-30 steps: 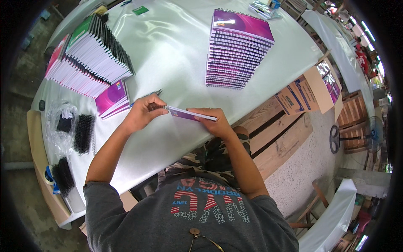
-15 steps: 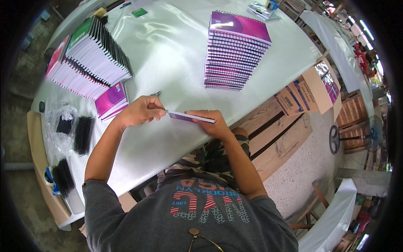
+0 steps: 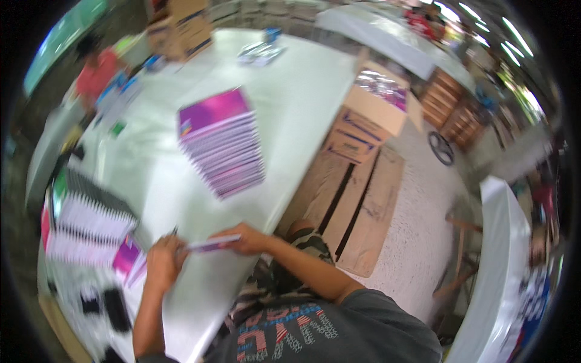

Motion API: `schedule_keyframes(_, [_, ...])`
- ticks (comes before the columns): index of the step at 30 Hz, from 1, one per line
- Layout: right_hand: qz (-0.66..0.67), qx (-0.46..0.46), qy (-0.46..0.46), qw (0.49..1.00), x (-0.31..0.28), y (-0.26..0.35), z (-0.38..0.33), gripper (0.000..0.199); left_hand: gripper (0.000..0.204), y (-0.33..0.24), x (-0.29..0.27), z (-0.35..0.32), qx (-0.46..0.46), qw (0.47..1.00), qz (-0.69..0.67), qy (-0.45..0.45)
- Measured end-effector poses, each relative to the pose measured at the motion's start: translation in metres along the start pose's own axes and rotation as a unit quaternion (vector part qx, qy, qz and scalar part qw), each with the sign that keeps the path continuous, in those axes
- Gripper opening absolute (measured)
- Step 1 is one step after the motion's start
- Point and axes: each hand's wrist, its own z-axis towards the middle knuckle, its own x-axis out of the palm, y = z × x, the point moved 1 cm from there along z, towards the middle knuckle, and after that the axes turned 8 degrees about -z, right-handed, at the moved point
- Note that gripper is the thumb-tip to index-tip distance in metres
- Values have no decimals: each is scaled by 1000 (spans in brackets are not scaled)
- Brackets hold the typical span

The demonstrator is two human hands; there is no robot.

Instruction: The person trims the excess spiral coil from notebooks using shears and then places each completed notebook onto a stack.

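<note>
Both hands hold thin purple notebook (image 3: 213, 244) edge-on above near worktop (image 3: 290, 115) edge. Left hand (image 3: 162, 263) grip clamped on its left end; right hand (image 3: 247, 239) grip clamped on right end. Spiral-bound stack (image 3: 91, 221) left. Purple stack (image 3: 221, 142) beyond. Cardboard box (image 3: 181, 27) far.

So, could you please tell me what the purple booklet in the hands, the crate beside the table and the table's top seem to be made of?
Booklet: likely paper with a glossy card cover, thin and flat, though blurred. Crate: bare wood, plank lines and brown grain. Table top: smooth white, perhaps laminate or a sheet; the blur leaves it open.
</note>
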Motion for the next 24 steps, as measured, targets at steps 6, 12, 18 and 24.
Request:
schedule_keyframes(6, [66, -13, 16, 998, -1, 14, 0, 32, 24, -16, -10, -8, 48, 996, 71, -7])
schedule_keyframes(12, [65, 11, 25, 997, -7, 14, -6, 34, 27, -25, -19, 14, -69, 986, 34, 147])
schedule_keyframes(18, [58, -5, 15, 998, -2, 16, -1, 33, 28, -5, -6, 1, 67, 988, 141, -15])
schedule_keyframes(24, [45, 23, 31, 998, -8, 20, -6, 33, 29, -31, -11, 11, 8, 990, 117, 74])
